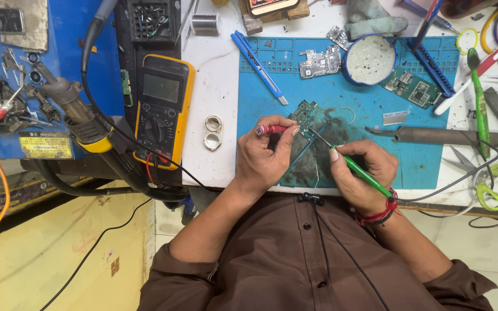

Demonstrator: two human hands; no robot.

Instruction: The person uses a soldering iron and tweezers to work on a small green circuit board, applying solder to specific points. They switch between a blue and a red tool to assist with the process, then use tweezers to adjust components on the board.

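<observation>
At the bottom of the frame a brown buttoned shirt fills the view. Just above it, the left hand (pixel 263 158) pinches a red-handled probe (pixel 269 129), and the right hand (pixel 361 173) grips a green-handled tool (pixel 364 175). Both tips meet over a small green circuit board (pixel 306 115) lying at frame centre on a scuffed blue mat (pixel 416 155). The mat covers a white desk (pixel 217 86). Left of it lies a yellow multimeter (pixel 162 109); farther up sits a round blue tin (pixel 369 59).

Bright, even light; sharp throughout, with soft shadows.
</observation>
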